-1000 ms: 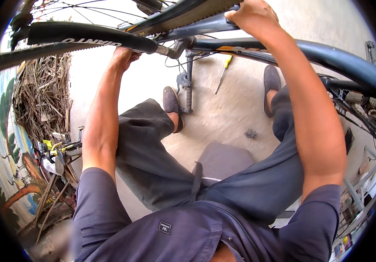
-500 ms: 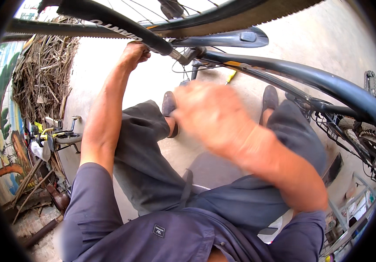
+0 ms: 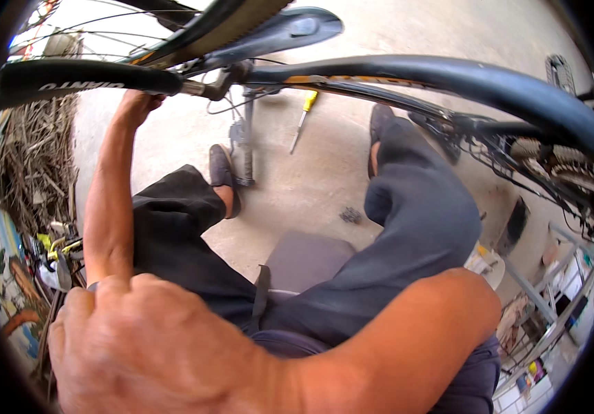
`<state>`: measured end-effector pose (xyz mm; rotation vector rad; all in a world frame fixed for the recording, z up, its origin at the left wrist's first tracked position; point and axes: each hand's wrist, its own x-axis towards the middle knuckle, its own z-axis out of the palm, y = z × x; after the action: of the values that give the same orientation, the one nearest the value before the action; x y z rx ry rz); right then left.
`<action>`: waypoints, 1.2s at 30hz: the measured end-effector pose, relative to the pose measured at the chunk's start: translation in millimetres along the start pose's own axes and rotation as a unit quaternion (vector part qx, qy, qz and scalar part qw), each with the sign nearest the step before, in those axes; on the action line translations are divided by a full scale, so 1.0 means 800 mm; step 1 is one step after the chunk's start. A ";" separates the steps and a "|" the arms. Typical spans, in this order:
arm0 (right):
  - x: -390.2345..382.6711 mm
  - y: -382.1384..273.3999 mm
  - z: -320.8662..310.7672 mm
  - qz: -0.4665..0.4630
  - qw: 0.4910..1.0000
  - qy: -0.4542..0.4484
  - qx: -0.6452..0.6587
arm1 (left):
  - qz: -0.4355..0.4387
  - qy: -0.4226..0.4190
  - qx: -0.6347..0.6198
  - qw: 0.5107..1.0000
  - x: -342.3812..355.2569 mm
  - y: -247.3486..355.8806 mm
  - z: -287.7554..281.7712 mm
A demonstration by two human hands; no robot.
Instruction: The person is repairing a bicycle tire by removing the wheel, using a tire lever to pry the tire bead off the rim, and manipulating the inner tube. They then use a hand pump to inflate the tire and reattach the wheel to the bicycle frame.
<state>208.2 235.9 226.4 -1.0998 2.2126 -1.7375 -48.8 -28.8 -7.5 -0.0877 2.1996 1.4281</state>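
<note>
Stretching well beyond the right hand (image 3: pixel 148 338) (closure unclear), the bicycle (image 3: pixel 448 74) is gripped by the left hand (image 3: pixel 137 107).

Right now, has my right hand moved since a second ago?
Yes: in view, your right hand went from above and right of the yellow-handled screwdriver to below and left of it.

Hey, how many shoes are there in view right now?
2. The left shoe is left of the yellow-handled screwdriver; the right shoe is to its right. Any others behind the bicycle would be hidden.
</note>
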 end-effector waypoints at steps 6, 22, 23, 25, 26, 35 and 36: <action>-0.014 0.020 0.008 -0.038 0.997 -0.024 -0.057 | -0.017 -0.008 -0.014 1.000 0.002 0.000 0.003; -0.038 0.232 -0.079 0.431 0.755 0.274 -0.411 | -0.031 0.017 -0.019 0.999 -0.018 0.021 0.017; -0.038 0.239 -0.077 0.433 0.749 0.280 -0.417 | -0.030 0.014 -0.016 0.999 -0.018 0.021 0.017; -0.037 0.255 -0.073 0.408 0.745 0.291 -0.440 | -0.026 0.010 -0.013 1.000 -0.017 0.020 0.017; -0.037 0.263 -0.075 0.395 0.729 0.323 -0.456 | -0.025 0.008 -0.012 1.000 -0.017 0.020 0.017; -0.044 0.288 -0.091 0.459 0.743 0.287 -0.393 | -0.037 0.041 -0.030 0.998 -0.010 0.012 -0.004; -0.043 0.288 -0.090 0.450 0.748 0.292 -0.392 | -0.045 0.047 -0.031 0.997 -0.010 0.009 -0.007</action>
<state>90.8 331.7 35.8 0.6523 3.0973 -0.7204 -46.8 -32.5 3.8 -0.2777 2.1950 1.4695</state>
